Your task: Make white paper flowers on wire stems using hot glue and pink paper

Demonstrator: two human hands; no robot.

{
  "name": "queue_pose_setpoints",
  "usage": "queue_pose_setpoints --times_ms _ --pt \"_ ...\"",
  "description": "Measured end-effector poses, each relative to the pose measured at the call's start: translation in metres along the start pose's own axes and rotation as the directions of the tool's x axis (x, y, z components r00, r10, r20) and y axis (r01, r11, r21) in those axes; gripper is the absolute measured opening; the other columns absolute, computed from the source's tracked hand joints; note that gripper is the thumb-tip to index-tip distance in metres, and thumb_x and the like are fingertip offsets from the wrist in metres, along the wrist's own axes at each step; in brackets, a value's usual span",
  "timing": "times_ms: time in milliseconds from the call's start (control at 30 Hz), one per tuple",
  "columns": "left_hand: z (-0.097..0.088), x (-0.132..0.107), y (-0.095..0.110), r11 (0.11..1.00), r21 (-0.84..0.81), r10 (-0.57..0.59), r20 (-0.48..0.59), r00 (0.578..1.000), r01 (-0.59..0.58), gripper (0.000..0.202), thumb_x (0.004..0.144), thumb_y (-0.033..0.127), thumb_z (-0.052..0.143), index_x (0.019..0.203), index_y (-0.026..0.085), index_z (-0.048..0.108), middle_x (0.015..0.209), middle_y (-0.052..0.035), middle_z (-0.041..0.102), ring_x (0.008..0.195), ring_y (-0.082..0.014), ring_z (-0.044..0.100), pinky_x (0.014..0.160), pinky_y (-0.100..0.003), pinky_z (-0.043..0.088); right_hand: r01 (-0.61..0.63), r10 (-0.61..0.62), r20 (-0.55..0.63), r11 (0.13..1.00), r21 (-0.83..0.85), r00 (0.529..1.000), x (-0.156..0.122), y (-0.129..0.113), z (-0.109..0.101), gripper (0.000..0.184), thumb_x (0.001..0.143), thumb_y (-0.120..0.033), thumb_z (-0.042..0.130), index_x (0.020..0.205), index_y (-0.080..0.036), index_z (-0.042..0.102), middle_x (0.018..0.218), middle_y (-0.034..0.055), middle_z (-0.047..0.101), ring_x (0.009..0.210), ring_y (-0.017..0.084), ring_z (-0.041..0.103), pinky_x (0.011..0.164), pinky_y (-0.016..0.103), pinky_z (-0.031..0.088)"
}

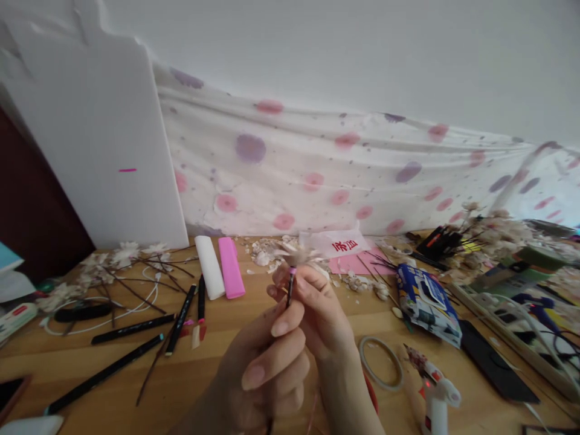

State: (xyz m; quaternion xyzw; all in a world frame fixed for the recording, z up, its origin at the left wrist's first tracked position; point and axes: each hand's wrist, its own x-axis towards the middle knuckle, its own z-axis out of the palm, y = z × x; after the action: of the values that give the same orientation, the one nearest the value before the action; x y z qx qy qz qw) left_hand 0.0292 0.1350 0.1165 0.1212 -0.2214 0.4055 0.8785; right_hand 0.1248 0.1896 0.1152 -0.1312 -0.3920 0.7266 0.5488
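A pale artificial flower (296, 252) stands upright in front of me on a thin dark stem (289, 291), with a bit of pink at the base of the bloom. My left hand (269, 359) is closed, its fingers wrapped round the stem. Just under the petals, my right hand (319, 305) pinches the top of the stem with thumb and fingers. The lower stem is mostly hidden by my left hand.
Markers (104, 371) and flower stems lie on the left, beside white (209, 266) and pink rolls (231, 267). A tape ring (381, 362), glue gun (437, 393), blue packet (428, 299) and power strip (512, 338) are on the right. Loose petals (267, 248) lie behind.
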Motion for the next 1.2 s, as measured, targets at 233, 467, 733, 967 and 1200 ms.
queue_pose_setpoints --times_ms 233,467,733,967,1200 --pt "-0.007 -0.004 -0.001 0.949 -0.293 -0.064 0.168 0.984 0.112 0.031 0.105 0.016 0.048 0.074 0.019 0.051 0.041 0.0079 0.053 0.028 -0.0021 0.020 0.026 -0.009 0.017 -0.072 0.072 -0.003 0.996 -0.044 0.997 0.001 -0.003 0.004 0.022 0.070 -0.040 0.092 0.074 -0.023 0.079 0.074 -0.0018 0.067 0.066 0.010 0.058 0.067 0.022 0.050" --pt "0.005 -0.005 0.021 0.908 0.414 0.148 -0.172 0.974 -0.065 0.021 0.098 0.030 0.066 0.082 0.017 0.070 0.040 0.0103 0.047 0.030 -0.0027 0.014 0.030 -0.012 0.021 -0.091 0.084 -0.194 0.995 -0.027 0.977 0.014 -0.002 -0.006 0.032 0.059 -0.037 0.098 0.082 -0.022 0.080 0.079 -0.0016 0.069 0.069 0.009 0.059 0.066 0.019 0.051" --pt "-0.003 0.005 0.057 0.252 0.967 0.770 -0.173 0.615 -0.044 0.036 0.078 0.047 0.086 0.075 0.017 0.067 0.058 0.0041 0.064 0.036 -0.0004 0.036 0.036 -0.010 0.026 0.064 -0.084 -0.141 0.988 -0.138 0.987 0.014 -0.008 -0.016 0.027 0.072 -0.041 0.092 0.072 -0.021 0.074 0.067 -0.0041 0.060 0.065 0.008 0.052 0.066 0.017 0.046" --pt "0.000 0.002 0.041 0.238 0.971 0.823 -0.210 0.527 0.014 0.038 0.067 0.048 0.092 0.087 0.019 0.078 0.049 0.0125 0.035 0.043 -0.0018 0.020 0.040 -0.012 0.018 0.175 -0.204 -0.028 0.895 -0.411 0.979 0.005 -0.008 -0.011 0.007 0.086 -0.038 0.081 0.086 -0.031 0.083 0.082 -0.0023 0.076 0.079 0.009 0.066 0.075 0.017 0.052" --pt "-0.001 0.000 0.038 -0.001 0.998 0.871 -0.033 0.491 0.068 0.023 0.072 0.043 0.089 0.083 0.023 0.083 0.051 0.0079 0.046 0.045 -0.0041 0.029 0.042 -0.016 0.023 0.197 -0.164 0.109 0.852 -0.485 0.980 -0.001 -0.011 0.000 0.012 0.091 -0.031 0.076 0.098 -0.039 0.083 0.098 -0.0039 0.081 0.091 0.009 0.072 0.083 0.016 0.055"
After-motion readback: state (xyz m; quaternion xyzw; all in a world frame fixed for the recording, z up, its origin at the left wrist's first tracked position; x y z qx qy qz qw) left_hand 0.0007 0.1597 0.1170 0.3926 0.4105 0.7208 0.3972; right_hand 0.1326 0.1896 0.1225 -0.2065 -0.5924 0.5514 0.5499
